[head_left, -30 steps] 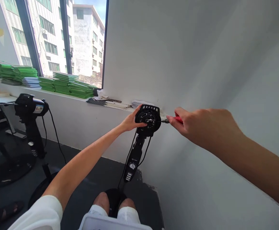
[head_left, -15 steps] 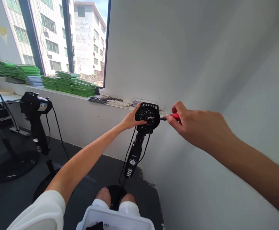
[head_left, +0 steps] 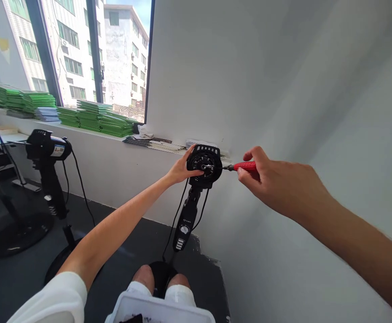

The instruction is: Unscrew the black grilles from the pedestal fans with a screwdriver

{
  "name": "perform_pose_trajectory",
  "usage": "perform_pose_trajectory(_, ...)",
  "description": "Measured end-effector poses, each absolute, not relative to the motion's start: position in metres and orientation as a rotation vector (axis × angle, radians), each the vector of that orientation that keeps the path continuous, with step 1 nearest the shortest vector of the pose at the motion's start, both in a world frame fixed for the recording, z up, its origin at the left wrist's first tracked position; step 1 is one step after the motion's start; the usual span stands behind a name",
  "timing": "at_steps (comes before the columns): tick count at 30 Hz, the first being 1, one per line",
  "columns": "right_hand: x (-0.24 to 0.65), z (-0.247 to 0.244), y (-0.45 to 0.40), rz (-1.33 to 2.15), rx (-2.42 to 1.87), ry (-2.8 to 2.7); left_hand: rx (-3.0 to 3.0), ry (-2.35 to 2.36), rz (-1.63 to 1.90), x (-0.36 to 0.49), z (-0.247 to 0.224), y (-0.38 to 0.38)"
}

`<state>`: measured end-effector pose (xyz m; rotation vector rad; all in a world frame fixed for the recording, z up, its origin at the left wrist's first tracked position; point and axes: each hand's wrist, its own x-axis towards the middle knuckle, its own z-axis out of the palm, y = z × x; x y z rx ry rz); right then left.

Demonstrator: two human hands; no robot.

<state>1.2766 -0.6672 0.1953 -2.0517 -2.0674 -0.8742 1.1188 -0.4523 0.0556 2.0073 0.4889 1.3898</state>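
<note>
A black pedestal fan (head_left: 186, 220) without blades or grille stands before me, its round motor head (head_left: 204, 177) facing me. My left hand (head_left: 179, 171) grips the left side of that head, thumb across the front. A metal shaft sticks out from the head's middle. My right hand (head_left: 266, 172) holds a red-handled screwdriver (head_left: 248, 166) between thumb and fingers. The screwdriver lies roughly level, its thin dark blade pointing left across the motor head near the shaft. Whether the tip touches a part there I cannot tell.
A white plastic bin (head_left: 162, 309) with a black item in it rests at my lap. Another black fan (head_left: 52, 157) stands to the left. Stacks of green panels (head_left: 91, 119) line the window sill. A white wall (head_left: 317, 112) rises close on the right.
The fan head and my left hand have shifted slightly left in view. My right hand sits a little farther right and lower, showing more of the screwdriver's red handle.
</note>
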Motion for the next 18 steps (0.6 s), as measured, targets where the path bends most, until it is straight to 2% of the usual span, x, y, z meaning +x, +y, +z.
perform_pose_trajectory(2, 1.28, 0.193, -0.667, -0.719, -1.963, -2.217, 2.028, 0.486, 1.398, 1.119, 0.056, -0.452)
perform_pose_trajectory(3, 1.279, 0.193, -0.667, -0.753, -1.964, -2.246, 2.038, 0.484, 1.399, 1.119, 0.055, -0.452)
perform_pose_trajectory(7, 1.266, 0.196, -0.672, -1.215, -2.137, -2.036, 2.026, 0.455, 1.391, 1.123, 0.055, -0.453)
perform_pose_trajectory(8, 1.265, 0.197, -0.672, -1.22, -2.15, -2.017, 2.019, 0.442, 1.392, 1.123, 0.055, -0.453)
perform_pose_trajectory(13, 1.272, 0.199, -0.664, -0.824, -1.999, -2.209, 2.013, 0.453, 1.389, 1.122, 0.057, -0.455)
perform_pose_trajectory(18, 1.266, 0.194, -0.665, -1.108, -2.106, -1.948, 2.0, 0.43, 1.379, 1.121, 0.057, -0.457)
